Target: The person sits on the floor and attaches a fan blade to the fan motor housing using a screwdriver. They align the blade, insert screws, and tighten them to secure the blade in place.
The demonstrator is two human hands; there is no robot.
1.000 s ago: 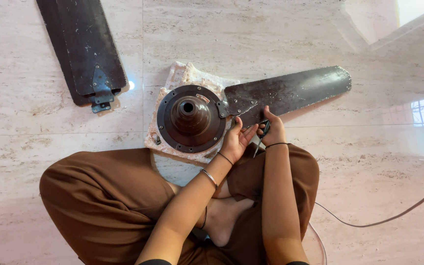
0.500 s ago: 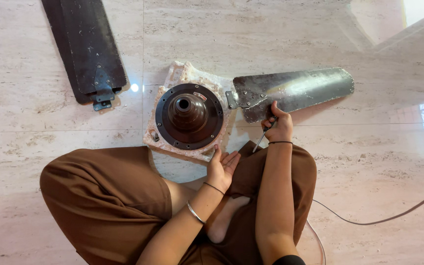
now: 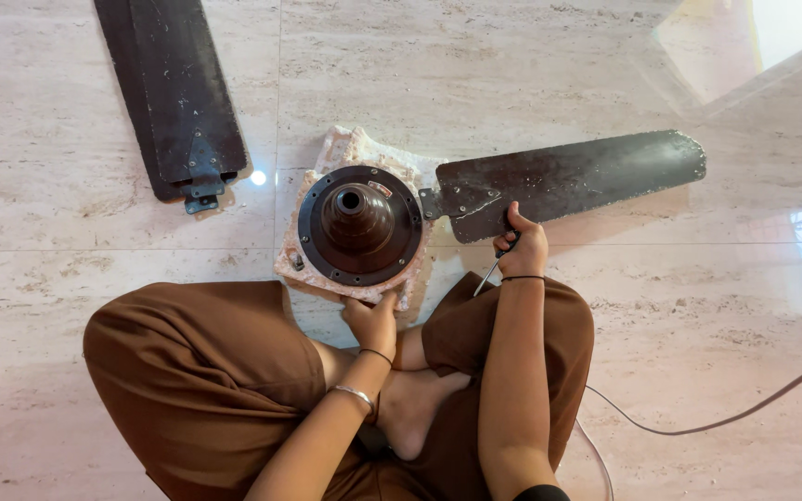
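The two stacked blades at the upper left are cut off by the top edge, so their far ends do not show. The right hand covers most of the screwdriver; only a short part of the shaft is visible and the tip is too small to tell. The motor hides much of the pad under it. The cable leaves at the right edge. Both arms are cut by the bottom edge.

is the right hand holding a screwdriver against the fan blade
Yes, the right hand grips a screwdriver while resting on the fan blade.
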